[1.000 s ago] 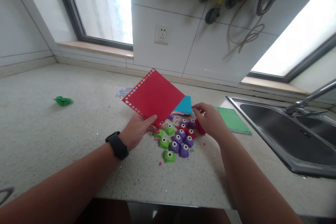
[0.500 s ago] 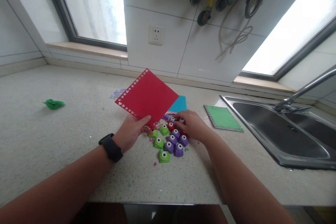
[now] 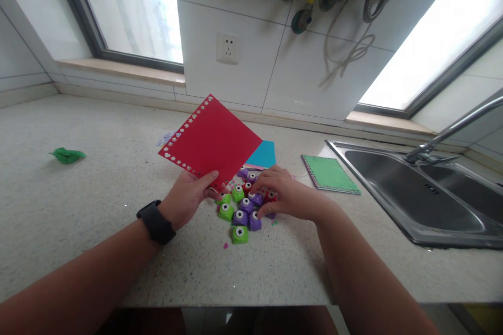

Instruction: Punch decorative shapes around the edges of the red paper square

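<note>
My left hand (image 3: 192,193) pinches a sheet of red paper (image 3: 216,141) by its lower corner, thumb on top. Small hearts and stars are punched along two of its edges. My right hand (image 3: 281,192) reaches over a cluster of craft punches, its fingers curved and apart, the thumb close to a purple punch (image 3: 254,221). Whether the fingertips touch any punch I cannot tell. Several green punches, such as one green punch (image 3: 240,235), stand on the left of the cluster. A red punch (image 3: 270,197) is partly hidden by my right hand.
A blue sheet (image 3: 264,154) lies behind the punches. Green paper with a punched border (image 3: 332,174) rests beside the steel sink (image 3: 412,193). A crumpled green piece (image 3: 67,155) is at the left on the speckled counter (image 3: 98,204). Paper bits are scattered around the punches.
My right hand has shifted toward the near side of the cluster, and its fingers have spread wider over the purple punches. The left hand still holds the red paper. The view has turned slightly.
</note>
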The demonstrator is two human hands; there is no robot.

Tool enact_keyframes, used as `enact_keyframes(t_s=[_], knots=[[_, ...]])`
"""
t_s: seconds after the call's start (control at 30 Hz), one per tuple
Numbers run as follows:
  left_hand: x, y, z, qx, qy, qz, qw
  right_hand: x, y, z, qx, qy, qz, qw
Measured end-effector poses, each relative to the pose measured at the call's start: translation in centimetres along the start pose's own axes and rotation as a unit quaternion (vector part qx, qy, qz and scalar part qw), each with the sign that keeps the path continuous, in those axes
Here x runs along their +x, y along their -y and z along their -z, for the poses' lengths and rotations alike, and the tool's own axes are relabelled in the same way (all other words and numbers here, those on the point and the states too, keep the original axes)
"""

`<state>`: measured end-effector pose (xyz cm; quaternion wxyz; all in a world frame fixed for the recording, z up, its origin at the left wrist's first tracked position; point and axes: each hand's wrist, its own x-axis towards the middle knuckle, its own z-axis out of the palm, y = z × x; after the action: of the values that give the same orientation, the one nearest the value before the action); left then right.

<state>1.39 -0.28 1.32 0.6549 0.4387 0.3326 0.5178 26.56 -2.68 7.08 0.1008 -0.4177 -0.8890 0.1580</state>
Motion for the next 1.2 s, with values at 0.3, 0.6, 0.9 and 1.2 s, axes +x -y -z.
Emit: enact_keyframes(t_s=[0.3,0.6,0.9,1.2], knots=[[0.0,0.2,0.2,0.005,-0.001,-0.008,1.000,0.1,-0.4,-0.2,0.021,-0.050,0.018,0.998],[0.1,0.2,0.2,0.014,0.003,-0.003,1.000,-0.7,-0.6,0.6,-0.029,0.059,-0.028,0.997],[-0.1,0.0,-0.2,0.016,0.004,-0.002,1.000,-1.0,-0.9,1.1,0.412,-0.140,-0.011,0.900],[-0.4,0.0,-0.1,0.024,0.007,0.015,1.000,-0.3,-0.3,1.0,0.614,-0.303,0.001,0.729]])
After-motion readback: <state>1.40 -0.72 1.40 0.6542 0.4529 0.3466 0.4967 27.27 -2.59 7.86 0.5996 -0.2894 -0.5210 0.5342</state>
